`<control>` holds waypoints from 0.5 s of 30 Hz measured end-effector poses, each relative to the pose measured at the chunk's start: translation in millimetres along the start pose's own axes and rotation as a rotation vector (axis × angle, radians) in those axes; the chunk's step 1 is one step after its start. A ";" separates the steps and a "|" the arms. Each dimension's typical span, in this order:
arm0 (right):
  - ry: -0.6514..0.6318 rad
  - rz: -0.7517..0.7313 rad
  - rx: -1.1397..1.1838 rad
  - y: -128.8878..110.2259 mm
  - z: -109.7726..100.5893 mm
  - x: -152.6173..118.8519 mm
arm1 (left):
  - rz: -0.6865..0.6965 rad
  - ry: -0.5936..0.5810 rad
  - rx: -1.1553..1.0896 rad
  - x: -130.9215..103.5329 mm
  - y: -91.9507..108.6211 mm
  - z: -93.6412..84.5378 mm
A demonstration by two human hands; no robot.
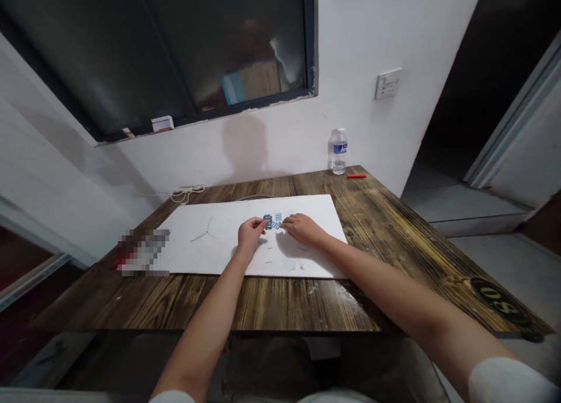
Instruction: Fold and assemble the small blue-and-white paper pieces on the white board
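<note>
Bare forearms (385, 280) reach in to a cluster of small, flat, blue patterned pieces (275, 225) on a white rectangular board (232, 257). The left hand (249, 235) has its thumb and forefinger nearly closed at the darker pieces; the right hand (302, 228) bunches its fingertips beside the paler ones. Whether either pinches 1, I cannot tell. Light fingertip pressure and steadied wrists would best avoid nudging neighbours. Beneath the board lies a dark-streaked brown wooden table (302, 309), against a white wall (363, 29) with a black-framed window (236, 47). Farther back stand 1 clear blue-labelled plastic bottle (339, 157) and, beside it, 1 thin red stick-like object (356, 176).
</note>
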State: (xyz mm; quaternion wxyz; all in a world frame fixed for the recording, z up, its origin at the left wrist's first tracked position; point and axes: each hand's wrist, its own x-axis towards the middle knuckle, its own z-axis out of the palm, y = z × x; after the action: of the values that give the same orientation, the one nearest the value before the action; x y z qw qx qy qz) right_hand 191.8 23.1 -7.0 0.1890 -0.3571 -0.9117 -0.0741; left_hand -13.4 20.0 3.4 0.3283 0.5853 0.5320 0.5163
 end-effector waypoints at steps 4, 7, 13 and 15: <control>0.074 -0.024 0.032 0.0 2.6 0.1 | 0.001 -0.003 -0.008 -0.2 0.4 -0.4; 0.078 -0.006 0.073 -1.7 -0.1 0.2 | -0.005 -0.006 -0.012 -0.8 1.2 -0.5; 0.171 0.038 0.224 -4.3 -1.8 0.1 | 0.013 -0.036 0.005 -1.6 1.8 -0.7; 0.222 0.071 0.294 -5.0 -0.7 0.5 | 0.020 -0.057 0.009 -1.8 1.8 -0.6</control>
State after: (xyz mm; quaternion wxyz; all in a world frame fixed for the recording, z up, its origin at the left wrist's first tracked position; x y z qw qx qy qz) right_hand 188.2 19.5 -6.2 0.3412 -0.3474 -0.8730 0.0277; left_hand -13.3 17.7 4.8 0.3357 0.6067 0.5188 0.5001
